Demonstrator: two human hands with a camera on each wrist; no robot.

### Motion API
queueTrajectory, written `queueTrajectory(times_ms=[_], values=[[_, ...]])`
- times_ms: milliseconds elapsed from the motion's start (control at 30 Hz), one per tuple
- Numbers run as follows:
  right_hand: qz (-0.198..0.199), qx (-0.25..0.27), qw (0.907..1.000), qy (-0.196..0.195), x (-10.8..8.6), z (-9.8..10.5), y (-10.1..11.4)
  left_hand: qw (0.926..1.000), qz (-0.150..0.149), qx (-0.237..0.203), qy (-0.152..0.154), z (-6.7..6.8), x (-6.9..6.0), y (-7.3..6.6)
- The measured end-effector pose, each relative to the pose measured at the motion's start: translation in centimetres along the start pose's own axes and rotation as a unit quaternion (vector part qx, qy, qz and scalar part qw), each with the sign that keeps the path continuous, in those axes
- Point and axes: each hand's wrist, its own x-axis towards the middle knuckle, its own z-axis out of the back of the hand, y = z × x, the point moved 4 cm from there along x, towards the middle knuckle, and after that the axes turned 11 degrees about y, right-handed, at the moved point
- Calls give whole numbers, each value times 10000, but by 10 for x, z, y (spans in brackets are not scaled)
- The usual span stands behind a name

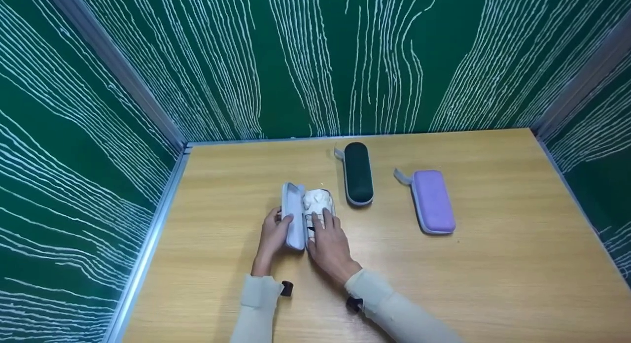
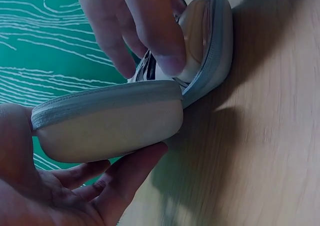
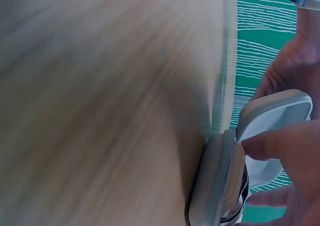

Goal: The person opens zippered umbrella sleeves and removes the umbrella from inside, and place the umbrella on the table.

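Noting middle case (image 1: 359,174) lying on table (image 1: 498,284), behind and between leftmost case (image 1: 294,227) and rightmost case (image 1: 435,201). Seeing back wall (image 1: 340,72) beyond all three.

Left hand (image 1: 274,232) gripping, right hand (image 1: 331,247) with fingers extended.
The sleeved left forearm (image 1: 254,313) points toward twelve o'clock, thumb and fingers pinched from opposite sides; the sleeved right forearm (image 1: 404,311) slants toward half past ten, its hand back-up, fingers parted and aimed near eleven, thumb held apart from them.
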Motion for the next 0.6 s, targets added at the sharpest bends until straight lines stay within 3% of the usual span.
queueTrajectory(times_ms=[133,400,600], values=[[-44,-262,9994,-215,1,-1,5,10000,-79,44,-26,0,0,0],[-656,-437,9965,267,11,-4,10,9999,98,65,23,-2,1,0],[-784,-843,9929,302,17,-6,12,9999,77,135,-2,-1,1,0]])
